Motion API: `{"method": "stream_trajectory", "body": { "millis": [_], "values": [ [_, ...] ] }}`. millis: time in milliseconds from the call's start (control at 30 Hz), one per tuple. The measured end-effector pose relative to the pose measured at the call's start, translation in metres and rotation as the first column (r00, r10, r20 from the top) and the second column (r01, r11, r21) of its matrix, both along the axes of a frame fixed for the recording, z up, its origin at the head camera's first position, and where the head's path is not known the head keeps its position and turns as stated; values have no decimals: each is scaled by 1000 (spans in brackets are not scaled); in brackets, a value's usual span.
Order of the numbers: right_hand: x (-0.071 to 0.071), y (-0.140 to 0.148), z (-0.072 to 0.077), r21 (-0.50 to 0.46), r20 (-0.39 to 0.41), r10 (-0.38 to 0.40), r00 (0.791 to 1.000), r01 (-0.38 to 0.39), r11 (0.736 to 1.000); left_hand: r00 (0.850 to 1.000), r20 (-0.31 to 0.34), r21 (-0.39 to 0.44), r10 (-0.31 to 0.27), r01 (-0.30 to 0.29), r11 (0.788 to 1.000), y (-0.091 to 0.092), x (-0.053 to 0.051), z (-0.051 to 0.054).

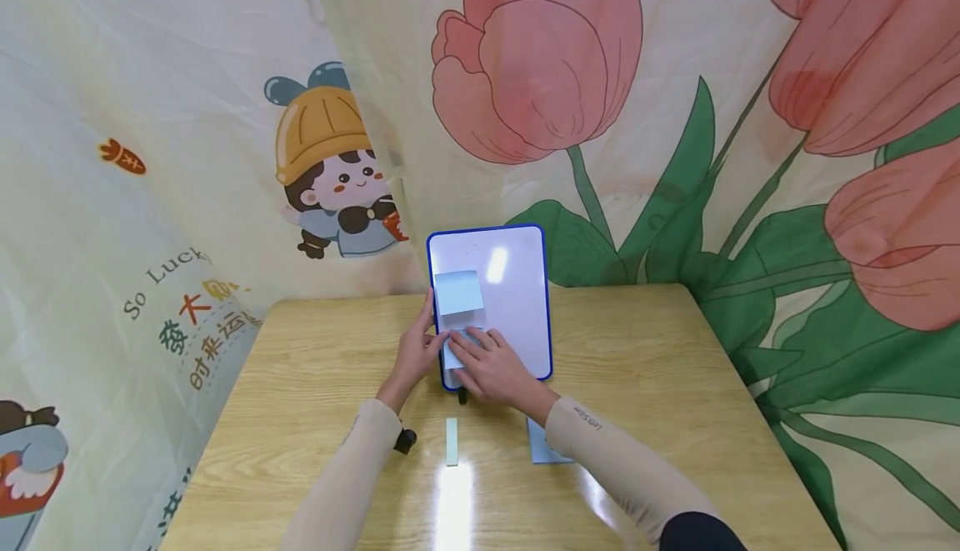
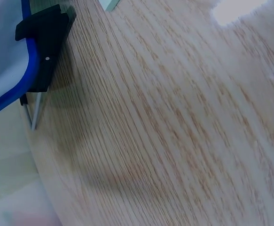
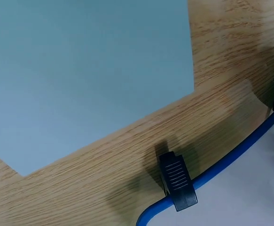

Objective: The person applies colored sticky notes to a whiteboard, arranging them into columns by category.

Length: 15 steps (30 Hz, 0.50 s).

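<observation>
A small whiteboard (image 1: 517, 301) with a blue rim leans upright on the table, held by black stand clips (image 3: 178, 181). A light blue sticky note (image 1: 459, 293) is on its upper left part. Below that, a second light blue sticky note (image 1: 453, 358) lies against the board, partly hidden by fingers. My right hand (image 1: 491, 368) presses this lower note with extended fingers. At the board's left edge, my left hand (image 1: 414, 353) grips the rim, its thumb in front beside the lower note. Neither wrist view shows a hand.
Blue paper (image 1: 546, 443) lies on the wooden table (image 1: 645, 368), partly under the right forearm; the right wrist view shows it large. A narrow pale green strip (image 1: 452, 441) and a small black object (image 1: 405, 441) lie in front of the board. A printed curtain (image 1: 667, 34) hangs behind.
</observation>
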State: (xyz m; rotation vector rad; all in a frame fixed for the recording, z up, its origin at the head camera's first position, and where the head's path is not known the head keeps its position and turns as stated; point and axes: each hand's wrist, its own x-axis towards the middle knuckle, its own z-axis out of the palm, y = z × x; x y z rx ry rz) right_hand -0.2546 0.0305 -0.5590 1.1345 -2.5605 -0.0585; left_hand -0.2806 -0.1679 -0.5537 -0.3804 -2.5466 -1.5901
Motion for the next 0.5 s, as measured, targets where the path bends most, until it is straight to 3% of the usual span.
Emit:
{"method": "stream_trajectory", "body": {
  "millis": [233,500],
  "values": [
    [-1,6,-7,41,-23,-17,1000,18,999,1000,-20,6,-19,19,1000,-1,-2,-3],
    [-2,15,-12,36,-35,-32,999,34,999,1000,15,5,-12,12,1000,-2,-1,-2]
  ]
}}
